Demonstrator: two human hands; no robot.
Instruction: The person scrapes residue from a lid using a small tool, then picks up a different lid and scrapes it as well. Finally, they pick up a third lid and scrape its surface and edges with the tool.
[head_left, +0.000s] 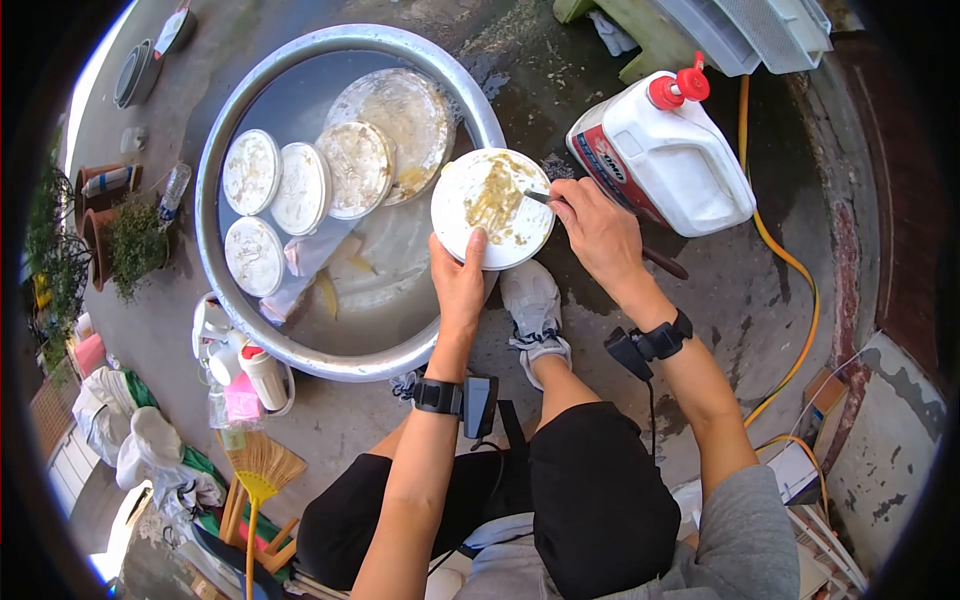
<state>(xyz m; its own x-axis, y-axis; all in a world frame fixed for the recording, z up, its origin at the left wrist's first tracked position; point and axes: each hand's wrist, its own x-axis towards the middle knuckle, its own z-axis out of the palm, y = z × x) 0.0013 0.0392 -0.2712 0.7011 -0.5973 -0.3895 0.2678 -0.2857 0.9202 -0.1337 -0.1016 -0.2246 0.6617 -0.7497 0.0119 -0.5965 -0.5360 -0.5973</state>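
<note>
My left hand (459, 285) grips a round white lid (455, 212) by its lower edge, with the thumb on top. Yellow-brown residue is smeared over the lid's middle and right part. In my right hand (600, 232) is a narrow scraper (538, 196), its dark tip against the lid's right side. A brown handle (665, 263) shows past that hand, roughly in line with the tip; my hand hides what lies between. Left of the lid stands a wide metal basin (213, 245) with water and several stained white discs, including a large one (425, 110).
A white jug (670, 150) with a red pump stands right of my right hand. A yellow hose (790, 262) runs along the right. Left are cleaning bottles (262, 377), a broom (262, 468) and potted plants (138, 245). My shoe (532, 305) is beside the basin.
</note>
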